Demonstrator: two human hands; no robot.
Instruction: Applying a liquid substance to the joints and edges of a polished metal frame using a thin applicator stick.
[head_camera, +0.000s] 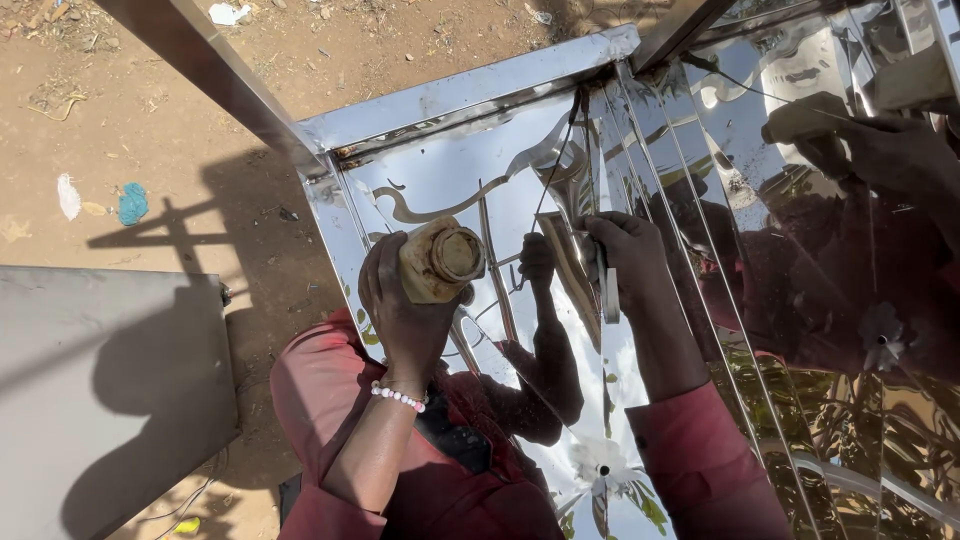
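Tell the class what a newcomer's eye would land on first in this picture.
First, the mirror-bright steel panel filling the centre and right, reflecting the worker. Next, the left hand gripping a worn tan cylindrical tool at centre, while the right hand holds a thin metal strip against the panel.

A dusty, cream-coloured cylindrical tool (440, 262), its round end facing up, is gripped in the left hand (405, 305) against a mirror-polished steel panel (480, 150), while the right hand (630, 255) pinches a thin flat metal strip (609, 290) upright on the panel.
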